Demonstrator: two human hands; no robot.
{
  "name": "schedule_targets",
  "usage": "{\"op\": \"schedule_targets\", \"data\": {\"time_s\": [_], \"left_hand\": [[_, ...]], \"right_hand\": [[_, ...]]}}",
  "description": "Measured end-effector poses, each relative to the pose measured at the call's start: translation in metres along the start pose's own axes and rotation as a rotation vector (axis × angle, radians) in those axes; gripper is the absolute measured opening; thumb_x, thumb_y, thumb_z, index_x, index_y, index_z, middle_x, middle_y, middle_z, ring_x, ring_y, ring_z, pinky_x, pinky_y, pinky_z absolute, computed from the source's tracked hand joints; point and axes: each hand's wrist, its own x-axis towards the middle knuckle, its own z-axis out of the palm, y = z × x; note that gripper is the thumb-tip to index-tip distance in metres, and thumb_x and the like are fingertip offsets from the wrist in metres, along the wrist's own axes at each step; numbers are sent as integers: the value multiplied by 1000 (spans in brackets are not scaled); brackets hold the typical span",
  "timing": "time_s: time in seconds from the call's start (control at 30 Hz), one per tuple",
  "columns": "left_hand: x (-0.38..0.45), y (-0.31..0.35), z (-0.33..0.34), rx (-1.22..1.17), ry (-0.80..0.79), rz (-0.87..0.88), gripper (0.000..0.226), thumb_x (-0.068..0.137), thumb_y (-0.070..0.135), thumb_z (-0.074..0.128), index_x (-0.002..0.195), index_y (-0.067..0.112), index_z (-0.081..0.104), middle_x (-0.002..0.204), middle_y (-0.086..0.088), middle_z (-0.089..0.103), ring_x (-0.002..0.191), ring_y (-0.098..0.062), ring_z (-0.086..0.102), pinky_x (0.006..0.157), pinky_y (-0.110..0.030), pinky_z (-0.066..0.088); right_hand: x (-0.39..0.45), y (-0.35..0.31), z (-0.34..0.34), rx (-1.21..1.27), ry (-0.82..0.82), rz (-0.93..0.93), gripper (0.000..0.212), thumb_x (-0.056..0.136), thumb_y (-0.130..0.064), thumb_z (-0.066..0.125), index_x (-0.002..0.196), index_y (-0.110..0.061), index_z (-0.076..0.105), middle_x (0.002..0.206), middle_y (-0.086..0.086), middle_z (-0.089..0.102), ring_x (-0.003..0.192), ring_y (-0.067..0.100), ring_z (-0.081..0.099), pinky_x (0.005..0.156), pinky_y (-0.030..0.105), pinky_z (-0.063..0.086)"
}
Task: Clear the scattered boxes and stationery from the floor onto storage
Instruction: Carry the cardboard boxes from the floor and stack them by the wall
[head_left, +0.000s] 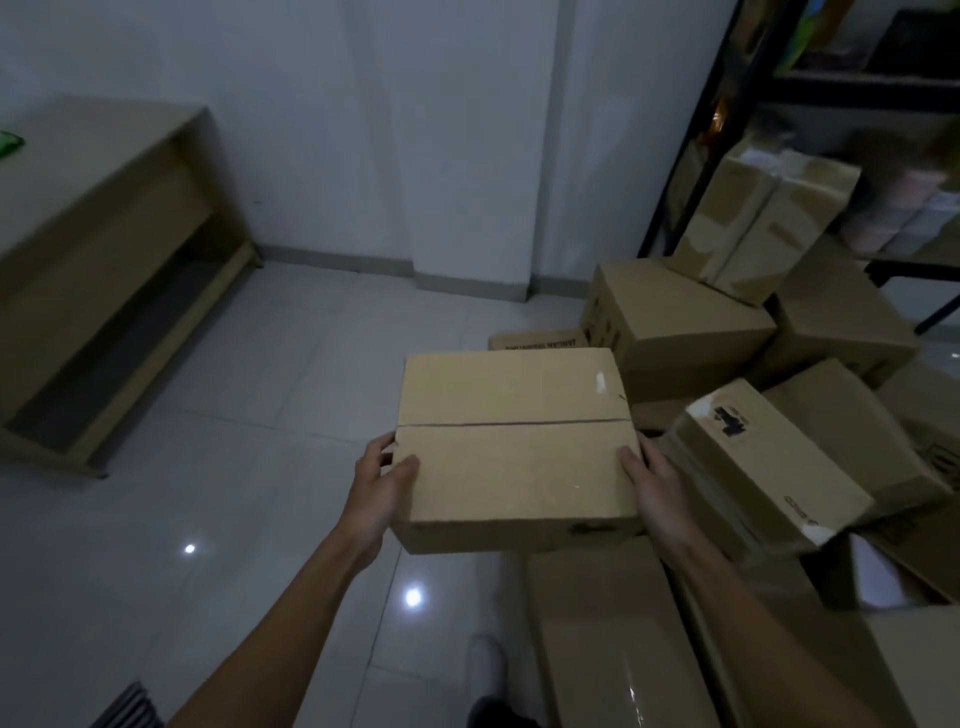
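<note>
A closed brown cardboard box (514, 441) is held up off the floor in front of me. My left hand (379, 488) grips its left side, thumb on the top flap. My right hand (657, 488) grips its right side, thumb on top as well. Several more cardboard boxes (675, 332) lie in a loose pile to the right. A black metal shelving rack (727, 104) with boxes and stationery on it stands at the far right.
A low wooden shelf unit (104, 270) stands against the left wall, a green item (10, 140) on top. White floor tiles (260, 467) lie between it and the pile. A long box (613, 639) lies near my feet. My shoe (488, 660) shows below.
</note>
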Motion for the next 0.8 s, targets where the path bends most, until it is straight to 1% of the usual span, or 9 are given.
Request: {"op": "schedule_targets", "data": {"time_s": [0.07, 0.17, 0.3, 0.43, 0.5, 0.6, 0.7, 0.77, 0.8], "left_hand": [[29, 17, -12, 8, 1, -8, 45, 101, 20, 56, 143, 25, 43, 135, -4, 49, 114, -25, 54, 84, -37, 48], [84, 44, -36, 22, 3, 0, 45, 101, 22, 55, 145, 24, 43, 134, -4, 49, 112, -24, 54, 79, -34, 47], [159, 69, -74, 28, 38, -8, 44, 100, 22, 56, 143, 25, 47, 138, -7, 50, 117, -27, 54, 90, -40, 48], [235, 89, -113, 21, 31, -6, 43, 100, 23, 57, 142, 24, 48, 137, -7, 51, 117, -27, 55, 91, -41, 48], [274, 102, -135, 23, 13, -1, 45, 99, 24, 57, 143, 24, 47, 137, -6, 51, 117, -27, 54, 91, -40, 46], [329, 125, -173, 32, 2, 5, 49, 94, 29, 61, 141, 27, 48, 139, -7, 50, 117, -26, 56, 97, -45, 49], [379, 151, -212, 59, -11, 0, 51, 92, 31, 62, 141, 27, 47, 140, -6, 49, 118, -26, 55, 101, -47, 48], [416, 168, -237, 83, -25, 20, 48, 96, 27, 60, 142, 24, 46, 139, -6, 49, 118, -26, 55, 99, -44, 47], [435, 176, -248, 93, -27, 29, 47, 97, 25, 59, 142, 23, 46, 139, -7, 49, 117, -26, 54, 97, -43, 47]], "right_hand": [[22, -18, 22, 42, 8, 21, 39, 105, -34, 48, 143, -29, 48, 121, -6, 62, 104, 10, 61, 73, 29, 49], [58, -52, 63, 69, -7, 52, 30, 105, -33, 47, 135, -37, 47, 118, -7, 61, 103, 12, 61, 73, 30, 51], [106, -89, 121, 48, -28, 44, 35, 106, -33, 46, 141, -38, 47, 121, -10, 62, 107, 13, 62, 75, 30, 52], [160, -121, 182, -2, 7, 3, 31, 106, -30, 45, 137, -30, 50, 114, -14, 61, 103, 8, 61, 74, 26, 49], [185, -136, 217, -19, 3, -8, 29, 106, -31, 46, 135, -32, 51, 113, -15, 61, 104, 8, 61, 76, 27, 50], [211, -161, 271, 3, 45, -19, 26, 106, -29, 46, 131, -34, 50, 110, -18, 61, 99, 3, 59, 74, 24, 48], [234, -186, 324, 6, 66, -7, 27, 106, -27, 45, 133, -31, 51, 116, -10, 63, 103, 6, 59, 78, 26, 49], [255, -200, 359, 11, 83, -13, 31, 106, -28, 47, 136, -28, 51, 123, -5, 63, 108, 10, 61, 82, 29, 51], [266, -208, 375, 19, 88, -18, 32, 105, -27, 47, 138, -27, 51, 123, -5, 63, 107, 9, 61, 81, 27, 50]]}}
